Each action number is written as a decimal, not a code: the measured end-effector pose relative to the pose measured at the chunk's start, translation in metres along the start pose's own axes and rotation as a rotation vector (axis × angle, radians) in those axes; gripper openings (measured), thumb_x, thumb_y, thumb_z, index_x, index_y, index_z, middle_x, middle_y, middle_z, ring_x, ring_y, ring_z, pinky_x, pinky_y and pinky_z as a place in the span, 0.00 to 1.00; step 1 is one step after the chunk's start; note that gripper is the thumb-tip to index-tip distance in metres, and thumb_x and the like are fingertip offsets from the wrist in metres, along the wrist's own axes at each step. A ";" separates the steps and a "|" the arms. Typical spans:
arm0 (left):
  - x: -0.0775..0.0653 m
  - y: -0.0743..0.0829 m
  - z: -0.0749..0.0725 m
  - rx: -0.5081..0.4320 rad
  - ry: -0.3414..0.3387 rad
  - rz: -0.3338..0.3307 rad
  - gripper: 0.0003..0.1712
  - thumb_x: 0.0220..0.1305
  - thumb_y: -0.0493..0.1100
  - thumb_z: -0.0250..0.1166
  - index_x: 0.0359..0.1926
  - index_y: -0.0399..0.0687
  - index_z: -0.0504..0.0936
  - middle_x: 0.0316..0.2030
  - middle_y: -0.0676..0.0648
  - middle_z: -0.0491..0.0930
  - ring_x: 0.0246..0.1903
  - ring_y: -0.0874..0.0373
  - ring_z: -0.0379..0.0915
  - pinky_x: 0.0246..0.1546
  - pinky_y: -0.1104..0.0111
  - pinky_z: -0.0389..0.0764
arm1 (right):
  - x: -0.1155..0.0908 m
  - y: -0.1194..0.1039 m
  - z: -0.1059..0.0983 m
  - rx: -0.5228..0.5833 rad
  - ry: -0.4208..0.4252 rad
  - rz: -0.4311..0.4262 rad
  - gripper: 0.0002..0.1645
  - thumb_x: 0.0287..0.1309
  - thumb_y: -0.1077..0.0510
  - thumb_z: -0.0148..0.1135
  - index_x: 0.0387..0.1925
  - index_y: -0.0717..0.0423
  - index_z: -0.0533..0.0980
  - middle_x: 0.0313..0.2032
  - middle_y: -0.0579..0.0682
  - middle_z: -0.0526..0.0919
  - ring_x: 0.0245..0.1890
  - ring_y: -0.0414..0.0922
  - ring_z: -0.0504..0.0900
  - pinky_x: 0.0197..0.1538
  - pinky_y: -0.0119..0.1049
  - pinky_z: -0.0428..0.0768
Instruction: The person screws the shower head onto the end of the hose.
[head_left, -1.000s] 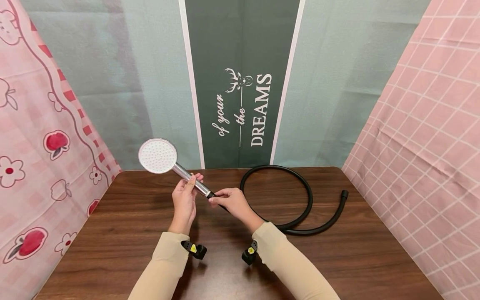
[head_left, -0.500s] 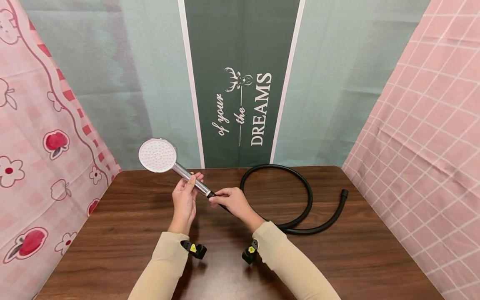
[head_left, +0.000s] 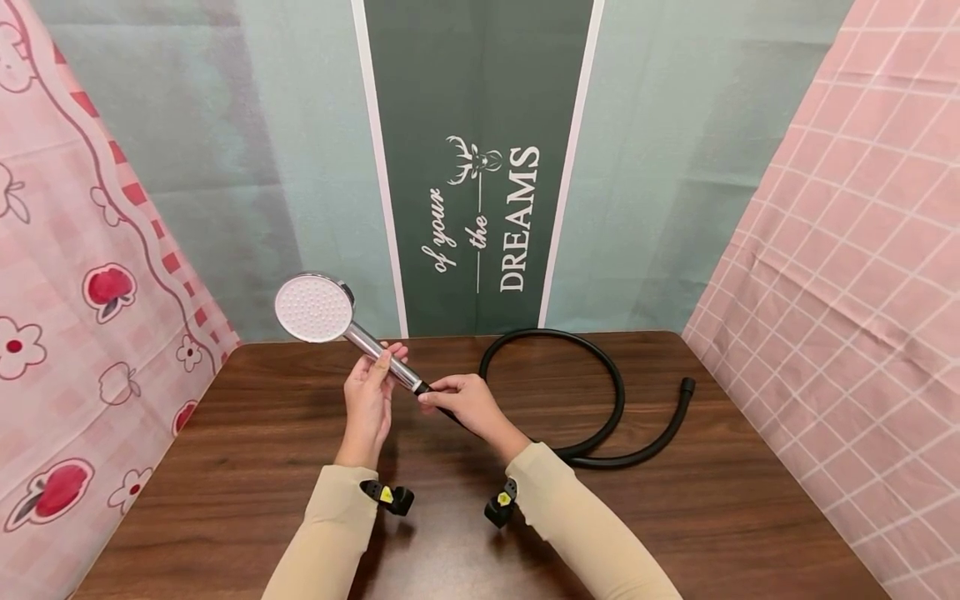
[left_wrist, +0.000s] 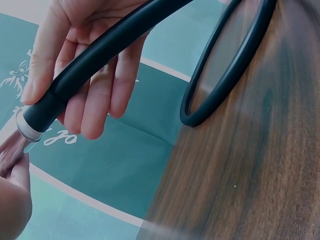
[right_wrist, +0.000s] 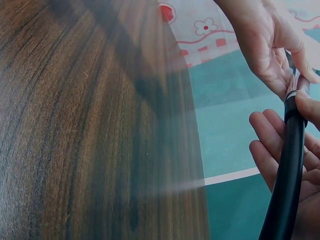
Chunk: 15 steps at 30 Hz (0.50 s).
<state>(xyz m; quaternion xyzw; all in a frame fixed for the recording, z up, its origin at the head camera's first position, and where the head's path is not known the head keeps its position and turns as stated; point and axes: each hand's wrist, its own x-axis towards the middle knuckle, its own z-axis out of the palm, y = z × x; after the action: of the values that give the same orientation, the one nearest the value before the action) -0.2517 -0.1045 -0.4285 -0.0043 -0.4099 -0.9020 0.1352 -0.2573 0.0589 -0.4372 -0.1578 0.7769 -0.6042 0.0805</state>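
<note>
A chrome hand shower (head_left: 313, 308) with a round white nozzle face is raised at the left of the head view, its face toward the camera. Its handle slants down to the right. My left hand (head_left: 366, 404) grips that handle, thumb on top. At the handle's lower end, my right hand (head_left: 474, 407) pinches the black end of a shower hose (head_left: 607, 462) between thumb and fingers. In the left wrist view, the hose's black connector (left_wrist: 46, 111) meets a pale ring on the handle. Whether it is screwed in, I cannot tell.
The hose lies in a loop across the brown wooden table (head_left: 720, 517), its free end (head_left: 687, 387) toward the right. A green curtain (head_left: 480, 83) hangs behind the table. Pink patterned cloths (head_left: 847, 275) close in both sides. Small black cameras (head_left: 501, 503) sit on both wrists.
The round shower face has tilted slightly, so more of its chrome rim shows. Both hands keep their hold in nearly the same place. The hose on the table has not moved.
</note>
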 end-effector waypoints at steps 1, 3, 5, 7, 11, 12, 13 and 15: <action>0.000 0.000 0.000 -0.003 -0.004 0.001 0.19 0.71 0.37 0.58 0.56 0.28 0.67 0.39 0.48 0.88 0.42 0.61 0.86 0.60 0.63 0.79 | 0.000 0.000 0.000 0.004 -0.002 -0.002 0.15 0.57 0.53 0.72 0.40 0.62 0.86 0.32 0.57 0.90 0.35 0.43 0.90 0.44 0.34 0.86; 0.001 0.000 -0.001 -0.014 -0.010 0.003 0.21 0.71 0.37 0.59 0.57 0.27 0.66 0.40 0.47 0.88 0.42 0.60 0.86 0.59 0.64 0.80 | 0.000 -0.001 0.000 0.012 -0.005 -0.007 0.15 0.57 0.54 0.71 0.41 0.62 0.85 0.32 0.58 0.90 0.36 0.44 0.90 0.44 0.35 0.87; 0.002 0.000 -0.001 -0.021 -0.015 0.006 0.22 0.71 0.37 0.58 0.57 0.26 0.66 0.40 0.47 0.88 0.42 0.60 0.86 0.58 0.65 0.81 | 0.000 -0.001 0.000 0.015 -0.007 -0.008 0.15 0.57 0.54 0.72 0.41 0.62 0.85 0.32 0.58 0.90 0.36 0.45 0.90 0.45 0.35 0.87; 0.002 -0.001 -0.002 -0.030 -0.024 0.010 0.22 0.71 0.37 0.58 0.58 0.25 0.65 0.41 0.46 0.88 0.43 0.60 0.86 0.57 0.66 0.82 | 0.001 -0.001 0.000 0.016 -0.009 -0.010 0.15 0.57 0.54 0.72 0.41 0.62 0.85 0.32 0.58 0.90 0.36 0.45 0.90 0.45 0.36 0.87; 0.003 0.000 -0.003 -0.042 -0.030 0.007 0.19 0.71 0.36 0.58 0.56 0.27 0.67 0.41 0.47 0.88 0.43 0.60 0.86 0.55 0.67 0.83 | 0.001 -0.001 0.000 0.032 -0.011 -0.018 0.15 0.57 0.55 0.71 0.41 0.63 0.85 0.33 0.59 0.90 0.36 0.46 0.91 0.48 0.41 0.88; 0.003 0.000 -0.003 -0.045 -0.029 0.003 0.18 0.71 0.36 0.58 0.55 0.29 0.68 0.40 0.47 0.88 0.43 0.60 0.86 0.55 0.68 0.83 | 0.000 -0.001 0.000 0.037 -0.011 -0.017 0.15 0.57 0.55 0.71 0.41 0.63 0.85 0.33 0.59 0.90 0.36 0.46 0.91 0.48 0.43 0.87; 0.003 0.000 -0.003 -0.043 -0.026 0.001 0.16 0.71 0.36 0.58 0.54 0.30 0.69 0.40 0.48 0.88 0.43 0.60 0.86 0.55 0.67 0.83 | 0.000 -0.001 0.000 0.046 -0.012 -0.016 0.15 0.58 0.56 0.71 0.42 0.64 0.85 0.33 0.60 0.90 0.36 0.47 0.91 0.50 0.45 0.87; 0.002 0.000 -0.003 -0.042 -0.021 -0.003 0.13 0.71 0.36 0.58 0.52 0.33 0.71 0.40 0.48 0.88 0.43 0.60 0.86 0.55 0.67 0.83 | -0.001 0.000 0.001 0.063 -0.014 -0.015 0.15 0.58 0.57 0.71 0.42 0.65 0.84 0.34 0.61 0.89 0.37 0.48 0.91 0.52 0.50 0.86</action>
<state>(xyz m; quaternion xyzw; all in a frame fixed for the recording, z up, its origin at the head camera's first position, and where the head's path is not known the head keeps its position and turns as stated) -0.2534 -0.1073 -0.4299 -0.0158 -0.3922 -0.9106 0.1295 -0.2559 0.0588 -0.4372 -0.1650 0.7556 -0.6280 0.0863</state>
